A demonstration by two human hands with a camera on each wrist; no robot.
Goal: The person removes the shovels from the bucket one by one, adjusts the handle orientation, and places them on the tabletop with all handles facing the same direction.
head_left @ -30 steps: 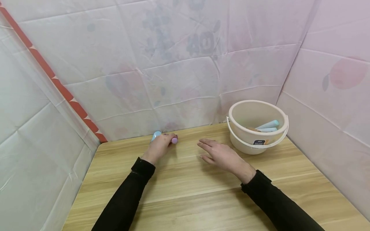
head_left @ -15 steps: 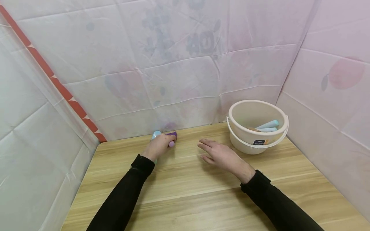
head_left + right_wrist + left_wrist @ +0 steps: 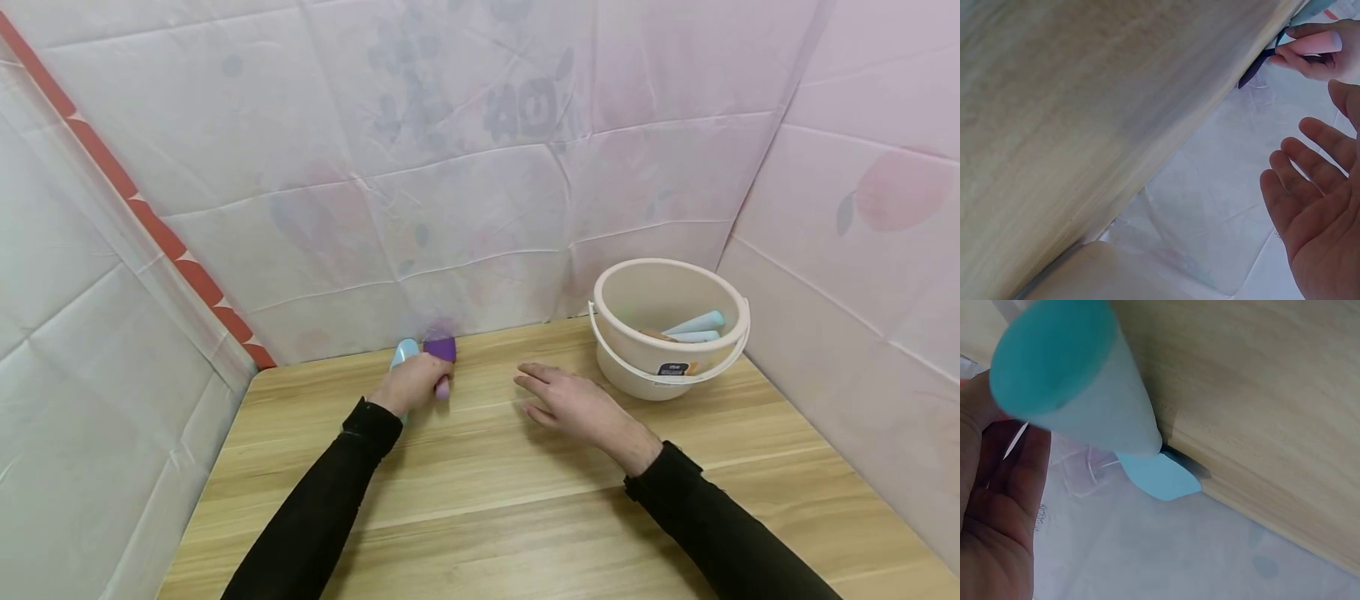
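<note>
Left hand [image 3: 411, 382] curled round purple tool [image 3: 441, 353] and blue tool [image 3: 405, 353]. Right hand [image 3: 581, 408] flat, fingers straight, near bucket [image 3: 670, 327].

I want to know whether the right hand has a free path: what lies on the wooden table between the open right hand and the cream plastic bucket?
Nothing: in the head view only bare wooden table separates the right hand from the cream plastic bucket.

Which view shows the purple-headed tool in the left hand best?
The head view: the purple-headed tool shows whole-ish in the left hand at the table's back edge. Right wrist catches it small and distant. Left wrist shows only the blue tool.
</note>
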